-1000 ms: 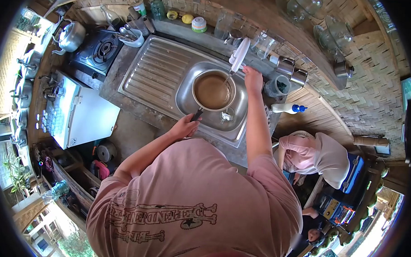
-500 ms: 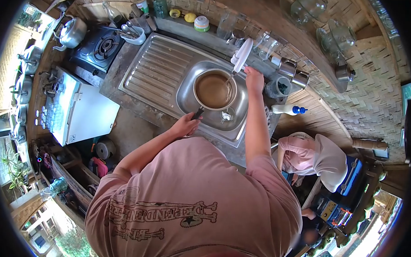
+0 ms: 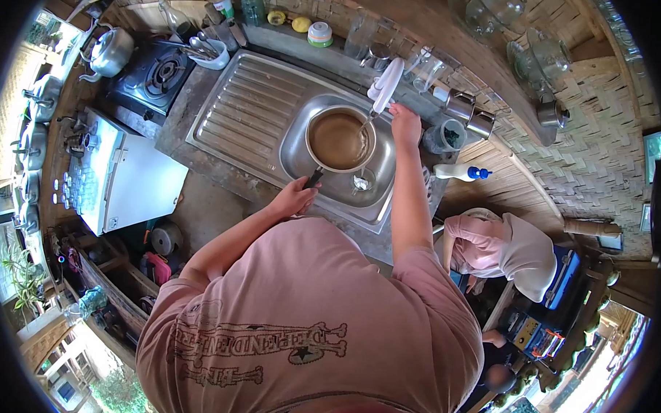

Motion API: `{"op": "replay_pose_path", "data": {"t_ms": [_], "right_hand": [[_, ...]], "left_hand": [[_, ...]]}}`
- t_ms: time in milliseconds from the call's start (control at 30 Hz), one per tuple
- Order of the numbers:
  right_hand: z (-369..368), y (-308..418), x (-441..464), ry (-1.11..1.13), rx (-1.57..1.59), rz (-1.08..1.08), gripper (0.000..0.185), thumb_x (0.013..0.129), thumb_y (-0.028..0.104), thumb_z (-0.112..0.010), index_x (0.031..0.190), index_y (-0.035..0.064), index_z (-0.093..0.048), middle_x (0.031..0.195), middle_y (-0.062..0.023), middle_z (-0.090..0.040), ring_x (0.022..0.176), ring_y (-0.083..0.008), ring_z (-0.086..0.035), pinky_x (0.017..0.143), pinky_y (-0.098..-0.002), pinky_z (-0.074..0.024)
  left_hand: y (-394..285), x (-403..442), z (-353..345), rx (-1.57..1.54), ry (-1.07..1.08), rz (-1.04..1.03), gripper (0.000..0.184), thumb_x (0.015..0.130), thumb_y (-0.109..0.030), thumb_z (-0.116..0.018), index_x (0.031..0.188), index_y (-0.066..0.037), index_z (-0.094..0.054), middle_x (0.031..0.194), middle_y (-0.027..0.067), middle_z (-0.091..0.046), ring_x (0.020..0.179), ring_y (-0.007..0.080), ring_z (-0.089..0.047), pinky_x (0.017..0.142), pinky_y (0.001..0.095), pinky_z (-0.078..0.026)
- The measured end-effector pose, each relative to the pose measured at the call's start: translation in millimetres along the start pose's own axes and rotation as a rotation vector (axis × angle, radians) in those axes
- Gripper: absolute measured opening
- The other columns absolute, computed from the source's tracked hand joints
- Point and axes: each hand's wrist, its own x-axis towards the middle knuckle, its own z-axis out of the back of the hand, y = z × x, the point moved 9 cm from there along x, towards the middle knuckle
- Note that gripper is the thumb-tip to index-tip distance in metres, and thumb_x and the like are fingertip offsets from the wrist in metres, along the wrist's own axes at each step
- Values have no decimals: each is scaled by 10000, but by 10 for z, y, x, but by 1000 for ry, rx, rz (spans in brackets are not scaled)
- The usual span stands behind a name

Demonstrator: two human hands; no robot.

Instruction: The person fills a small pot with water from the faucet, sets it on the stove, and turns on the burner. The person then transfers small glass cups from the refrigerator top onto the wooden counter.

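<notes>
My left hand is wrapped round the black handle of a saucepan. The pan is held over the sink basin with brownish liquid in it. Water runs into the pan from a white faucet at the back of the sink. My right hand is closed at the faucet's side, its fingers partly hidden against the fitting. Below the pan, a small clear glass-like item lies in the basin.
A ribbed drainboard extends left of the basin. Beyond it are a gas stove and a kettle. A white bottle with a blue cap and a clear tub stand at right. Another person bends over at far right.
The view has shifted slightly. Both hands keep their places on the pan handle and at the faucet, and water still runs into the pan.
</notes>
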Motion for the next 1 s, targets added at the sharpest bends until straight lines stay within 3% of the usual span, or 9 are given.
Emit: {"op": "replay_pose_path", "data": {"t_ms": [67,367,467,1000], "right_hand": [[40,68,2,-34,11,53,140,865,74,-664,973,86,-752,919,-83,-756,850,-262,-732,763,-387,-571],[43,57,9,-34,-26,34,128,884,153,-686,979,105,-757,923,-79,-754,858,-290,-720,776,-404,-566],[94,122,4,15,-20,8,150,900,148,-640,989,131,-759,953,-99,-743,897,-311,-708,792,-417,-560],[127,139,5,-16,43,7,143,864,112,-677,974,115,-768,899,-92,-750,835,-310,-714,760,-414,-564]], "left_hand": [[-29,-15,-11,8,-2,-3,271,1000,-134,-515,1243,-13,-498,674,-20,-445,497,80,-423,459,252,-344],[-73,-31,-37,18,-2,2,274,1001,-141,-520,1237,-5,-500,667,-15,-444,480,87,-419,454,260,-347],[-88,-44,-53,22,8,2,275,1001,-141,-519,1237,-3,-498,664,-15,-441,485,87,-421,454,260,-347],[-58,-42,-40,8,-1,3,280,997,-140,-516,1243,-9,-498,675,-17,-444,495,81,-422,458,252,-351]]}}
